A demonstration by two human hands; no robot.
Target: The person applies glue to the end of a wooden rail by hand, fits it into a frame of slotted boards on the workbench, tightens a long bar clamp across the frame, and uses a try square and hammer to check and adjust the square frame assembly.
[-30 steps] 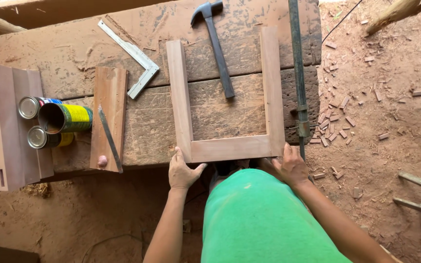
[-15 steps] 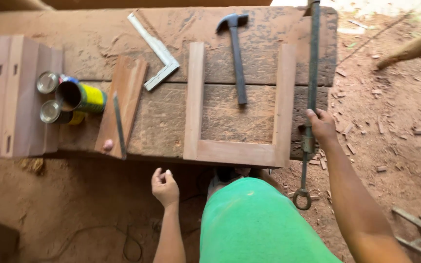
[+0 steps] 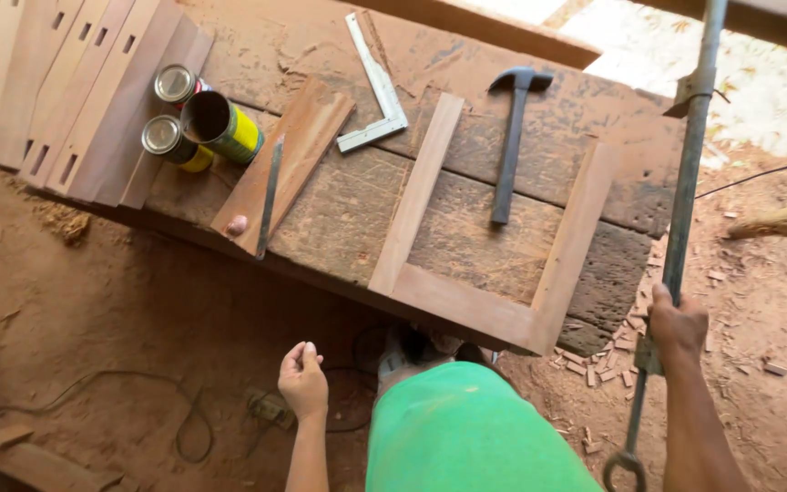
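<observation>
Beside the bench, our right hand grips the long bar clamp upright for control near the frame; our left hand hangs loosely curled, empty.

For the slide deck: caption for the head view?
Right hand grips a bar clamp beside a U-shaped wooden frame; left hand hangs free.

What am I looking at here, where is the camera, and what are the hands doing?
The camera sits on a person's head and looks down, so the green shirt at the bottom is the wearer. The right hand grips a long metal bar clamp beside a rough wooden workbench. The left hand hangs free, holding nothing. On the bench lie a three-sided wooden frame, a hammer, a metal square, a chisel on a board, tins and slotted boards.
</observation>
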